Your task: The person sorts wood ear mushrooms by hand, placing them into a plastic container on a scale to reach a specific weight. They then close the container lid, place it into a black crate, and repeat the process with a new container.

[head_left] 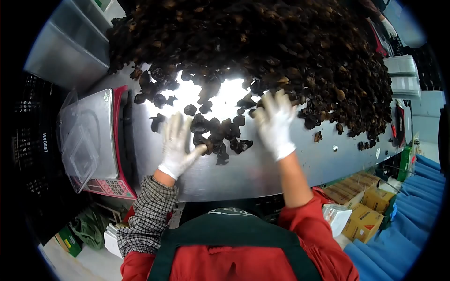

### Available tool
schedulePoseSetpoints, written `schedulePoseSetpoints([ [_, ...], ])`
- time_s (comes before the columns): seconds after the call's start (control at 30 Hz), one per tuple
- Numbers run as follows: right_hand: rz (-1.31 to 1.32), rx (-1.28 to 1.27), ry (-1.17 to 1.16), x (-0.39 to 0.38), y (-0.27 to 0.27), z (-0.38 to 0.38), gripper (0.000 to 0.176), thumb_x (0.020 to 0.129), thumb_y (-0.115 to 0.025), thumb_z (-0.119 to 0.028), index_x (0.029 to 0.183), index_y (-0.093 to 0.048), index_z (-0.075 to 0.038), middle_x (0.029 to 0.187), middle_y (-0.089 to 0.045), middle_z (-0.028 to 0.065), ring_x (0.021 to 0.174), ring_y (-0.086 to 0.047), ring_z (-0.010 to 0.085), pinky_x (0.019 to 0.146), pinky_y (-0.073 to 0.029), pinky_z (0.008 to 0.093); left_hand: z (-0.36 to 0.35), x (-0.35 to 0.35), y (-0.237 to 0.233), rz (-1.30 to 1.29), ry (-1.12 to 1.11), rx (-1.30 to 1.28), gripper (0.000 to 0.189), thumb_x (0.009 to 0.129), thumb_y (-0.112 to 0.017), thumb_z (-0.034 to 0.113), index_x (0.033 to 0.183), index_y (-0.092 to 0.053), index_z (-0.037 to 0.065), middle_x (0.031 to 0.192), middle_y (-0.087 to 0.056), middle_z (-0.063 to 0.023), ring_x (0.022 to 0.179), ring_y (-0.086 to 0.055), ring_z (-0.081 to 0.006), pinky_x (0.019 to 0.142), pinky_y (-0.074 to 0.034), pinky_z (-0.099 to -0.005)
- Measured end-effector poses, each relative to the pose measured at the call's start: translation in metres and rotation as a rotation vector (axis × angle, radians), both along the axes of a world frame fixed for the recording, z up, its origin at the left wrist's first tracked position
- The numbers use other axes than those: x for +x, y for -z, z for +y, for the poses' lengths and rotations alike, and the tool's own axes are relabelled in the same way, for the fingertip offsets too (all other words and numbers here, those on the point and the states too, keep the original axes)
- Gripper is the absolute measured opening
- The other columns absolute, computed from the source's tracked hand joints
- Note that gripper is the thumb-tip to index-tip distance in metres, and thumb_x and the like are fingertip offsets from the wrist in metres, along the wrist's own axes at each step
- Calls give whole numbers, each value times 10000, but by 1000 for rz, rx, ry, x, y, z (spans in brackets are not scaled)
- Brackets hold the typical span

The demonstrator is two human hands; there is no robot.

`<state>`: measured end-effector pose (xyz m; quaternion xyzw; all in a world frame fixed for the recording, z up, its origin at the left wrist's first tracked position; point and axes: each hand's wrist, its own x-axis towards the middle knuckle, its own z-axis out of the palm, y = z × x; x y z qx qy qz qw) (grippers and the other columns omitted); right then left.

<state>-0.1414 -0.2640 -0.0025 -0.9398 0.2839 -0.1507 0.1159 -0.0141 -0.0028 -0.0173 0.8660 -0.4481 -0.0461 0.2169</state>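
My left hand (178,146), in a white glove, is open beside a small loose group of dark wood ear mushrooms (214,129) on the steel table (225,175). Its fingers point away from me, and the thumb tip is right at the edge of that group. On the other side, my right hand (275,122), also white-gloved, has its fingers spread with the tips close to more dark pieces. Beyond both hands rises a large heap of wood ear mushrooms (262,42), with scattered pieces along its near edge.
A red-framed scale (105,136) with a clear plastic box (79,152) on it stands at left. Behind it is a translucent bin (70,44). White trays (403,77) are stacked at right, near another person's gloved hand (388,28). Cartons (362,222) sit below the table.
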Motion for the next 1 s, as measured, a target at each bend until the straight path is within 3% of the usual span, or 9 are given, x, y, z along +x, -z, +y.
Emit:
schedulePoseSetpoints([
  [0.17, -46, 314, -563, -26, -23, 108, 445, 875, -585, -321, 1264, -560, -105, 1435, -397, 200, 1343, -336, 376, 1094, -202, 612, 14, -8, -15, 74, 18, -120, 876, 751, -730, 448, 1441, -345, 71, 1515, -219, -241, 1391, -230, -409, 1130, -181, -538],
  [0.27, -165, 338, -506, -19, -38, 75, 415, 850, -617, -276, 1221, -585, -92, 1356, -473, 202, 1291, -403, 379, 1093, -247, 560, -6, 47, -19, -125, -76, -217, 781, 787, -692, 314, 1447, -340, 90, 1525, -199, -240, 1394, -200, -432, 1130, -198, -531],
  [0.37, -231, 65, -294, -3, -29, 12, 363, 858, -617, -204, 1188, -595, -55, 1354, -454, 230, 1264, -415, 404, 1065, -314, 526, -38, 125, -12, -238, -267, -211, 699, 862, -617, 400, 1440, -369, 95, 1529, -170, -251, 1396, -191, -433, 1131, -194, -530],
  [0.5, -167, -84, -66, 34, -13, -63, 543, 936, -536, -336, 1391, -429, -59, 1438, -309, 330, 1327, -310, 455, 1082, -278, 524, -60, 175, 1, -136, -489, 130, 781, 900, -474, 581, 1452, -327, 48, 1527, -189, -257, 1418, -158, -417, 1148, -147, -519],
  [0.57, -57, -99, -18, 56, 6, -69, 584, 931, -530, -384, 1410, -403, -74, 1457, -282, 324, 1359, -257, 450, 1092, -237, 559, -68, 149, -13, -32, -373, 326, 763, 920, -390, 595, 1461, -314, 63, 1531, -205, -234, 1426, -189, -361, 1156, -121, -522],
  [0.67, 7, -75, -172, 61, -8, -13, 582, 894, -570, -373, 1383, -435, -88, 1476, -296, 263, 1391, -225, 416, 1093, -154, 643, -51, 76, -26, -134, -55, 260, 689, 893, -511, 493, 1434, -360, 92, 1522, -254, -203, 1404, -254, -352, 1139, -136, -563],
  [0.77, -7, 148, -471, 22, -19, 45, 509, 828, -644, -312, 1277, -543, -96, 1416, -397, 219, 1355, -309, 397, 1117, -124, 622, -18, 10, -25, 84, 279, -71, 710, 836, -613, 508, 1394, -440, 105, 1434, -403, -196, 1358, -349, -350, 1127, -198, -554],
  [0.83, 14, 228, -577, 3, -30, 52, 494, 824, -643, -287, 1271, -550, -97, 1397, -430, 205, 1347, -328, 387, 1114, -156, 610, 0, -5, -50, 228, 280, -181, 631, 783, -717, 331, 1317, -523, 57, 1408, -440, -202, 1333, -383, -364, 1123, -254, -504],
  [1.0, -137, 42, -379, 74, -48, 4, 534, 881, -591, -250, 1367, -460, -69, 1439, -356, 256, 1338, -305, 427, 1112, -197, 567, -4, 49, -40, -14, -110, -318, 566, 863, -613, 271, 1346, -473, 11, 1445, -362, -261, 1349, -336, -407, 1119, -261, -473],
])
